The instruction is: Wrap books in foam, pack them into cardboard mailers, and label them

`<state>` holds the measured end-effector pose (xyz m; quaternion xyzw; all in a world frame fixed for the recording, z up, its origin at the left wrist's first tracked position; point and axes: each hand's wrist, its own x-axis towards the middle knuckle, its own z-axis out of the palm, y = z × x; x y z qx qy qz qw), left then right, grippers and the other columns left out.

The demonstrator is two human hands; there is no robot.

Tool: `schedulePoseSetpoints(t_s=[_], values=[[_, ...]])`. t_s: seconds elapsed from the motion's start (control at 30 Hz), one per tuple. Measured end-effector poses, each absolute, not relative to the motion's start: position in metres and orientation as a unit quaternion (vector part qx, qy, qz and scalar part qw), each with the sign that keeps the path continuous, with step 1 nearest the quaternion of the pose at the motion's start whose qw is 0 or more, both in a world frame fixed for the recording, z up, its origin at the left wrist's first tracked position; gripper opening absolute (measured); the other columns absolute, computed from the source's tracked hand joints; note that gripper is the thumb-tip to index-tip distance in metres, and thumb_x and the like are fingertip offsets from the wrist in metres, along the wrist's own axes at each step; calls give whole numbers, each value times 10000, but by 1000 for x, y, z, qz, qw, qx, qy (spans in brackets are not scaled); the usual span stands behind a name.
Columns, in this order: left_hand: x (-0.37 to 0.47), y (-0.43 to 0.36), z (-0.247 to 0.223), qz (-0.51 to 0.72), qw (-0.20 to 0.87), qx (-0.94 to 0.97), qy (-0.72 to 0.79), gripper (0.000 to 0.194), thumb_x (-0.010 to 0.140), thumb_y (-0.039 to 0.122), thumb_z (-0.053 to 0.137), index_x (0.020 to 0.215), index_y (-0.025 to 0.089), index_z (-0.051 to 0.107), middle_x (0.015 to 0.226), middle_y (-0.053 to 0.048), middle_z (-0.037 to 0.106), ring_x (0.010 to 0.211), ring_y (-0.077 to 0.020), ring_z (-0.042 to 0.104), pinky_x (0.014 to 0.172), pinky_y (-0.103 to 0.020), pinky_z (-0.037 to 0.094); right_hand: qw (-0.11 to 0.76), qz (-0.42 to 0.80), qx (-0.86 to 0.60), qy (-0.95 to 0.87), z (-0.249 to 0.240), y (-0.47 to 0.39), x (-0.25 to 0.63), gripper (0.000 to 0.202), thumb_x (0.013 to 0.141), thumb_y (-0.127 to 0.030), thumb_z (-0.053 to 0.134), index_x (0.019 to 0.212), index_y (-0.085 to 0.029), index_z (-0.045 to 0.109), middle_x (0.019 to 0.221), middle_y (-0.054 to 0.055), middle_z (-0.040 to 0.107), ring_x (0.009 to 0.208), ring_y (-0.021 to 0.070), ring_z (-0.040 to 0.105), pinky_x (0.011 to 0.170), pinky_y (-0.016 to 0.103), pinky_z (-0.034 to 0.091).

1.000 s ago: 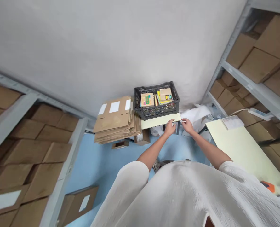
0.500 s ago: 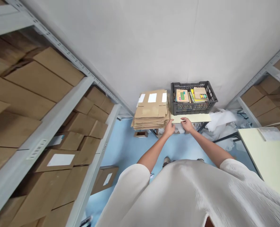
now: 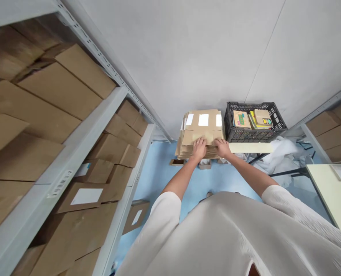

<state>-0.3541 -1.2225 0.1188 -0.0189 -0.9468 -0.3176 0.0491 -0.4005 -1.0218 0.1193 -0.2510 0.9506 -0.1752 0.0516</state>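
Note:
A stack of flattened cardboard boxes (image 3: 202, 126) lies in front of me, white labels on its top piece. My left hand (image 3: 199, 148) rests on the near edge of the top piece, fingers apart and laid over the cardboard. At the stack's near right corner is my right hand (image 3: 222, 147), its fingers spread and touching the cardboard. Whether either thumb reaches under an edge is hidden. Just right of the stack, a black plastic crate (image 3: 252, 134) holds several books (image 3: 241, 119).
Stack and crate stand on a pale table (image 3: 251, 147) against the wall. Metal shelving (image 3: 99, 132) with cardboard boxes rises on my left, more shelving (image 3: 317, 140) on the right. Crumpled white wrapping (image 3: 282, 151) and small open boxes (image 3: 205, 165) lie below. Another table (image 3: 331, 195) is at the right.
Both hands have moved left, from the table edge before the crate onto the stack of flattened boxes. The view has swung left, so stack and crate appear farther right.

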Motion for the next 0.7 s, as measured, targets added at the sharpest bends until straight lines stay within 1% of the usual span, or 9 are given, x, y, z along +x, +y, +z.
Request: schedulePoseSetpoints(t_s=[0.1, 0.23, 0.33, 0.47, 0.6, 0.7], values=[[-368, -1230, 118, -304, 28, -45, -951, 553, 890, 63, 590, 1414, 210, 689, 1648, -199, 581, 1609, -335, 444, 1371, -553, 249, 67, -149, -247, 955, 120, -1027, -403, 573, 946, -218, 625, 1519, -221, 657, 1673, 142, 575, 1513, 392, 449, 1198, 554, 399], [-378, -1235, 115, -282, 15, -70, -957, 578, 879, 21, 565, 1419, 184, 689, 1602, -236, 610, 1563, -334, 506, 1334, -544, 311, 69, -137, -247, 957, 119, -1027, -405, 567, 955, -215, 616, 1521, -220, 651, 1652, 150, 595, 1477, 388, 475, 1187, 541, 399], [-380, -1236, 116, -290, 20, -81, -953, 579, 910, 22, 538, 1453, 167, 680, 1584, -250, 626, 1556, -333, 521, 1324, -546, 336, 60, -127, -245, 959, 122, -1030, -405, 568, 964, -234, 618, 1532, -227, 639, 1632, 162, 602, 1456, 392, 480, 1176, 540, 397], [-381, -1236, 125, -301, 40, -82, -949, 601, 963, 34, 467, 1519, 151, 660, 1601, -251, 623, 1589, -342, 493, 1357, -594, 278, 31, -106, -261, 959, 134, -1045, -405, 546, 1020, -272, 569, 1562, -226, 621, 1589, 193, 614, 1410, 393, 503, 1191, 553, 360], [-386, -1240, 145, -289, 68, -97, -950, 652, 982, 52, 450, 1591, 201, 627, 1652, -201, 603, 1625, -328, 455, 1395, -619, 199, -17, -105, -282, 954, 152, -1062, -410, 580, 1080, -246, 434, 1645, -179, 547, 1673, 224, 538, 1455, 398, 474, 1229, 578, 296], [-389, -1247, 164, -278, 86, -113, -950, 651, 992, 60, 449, 1598, 212, 629, 1671, -177, 594, 1638, -320, 440, 1413, -608, 150, -47, -115, -293, 948, 167, -1066, -415, 623, 1085, -212, 370, 1694, -154, 488, 1701, 228, 517, 1493, 405, 442, 1254, 602, 263]])
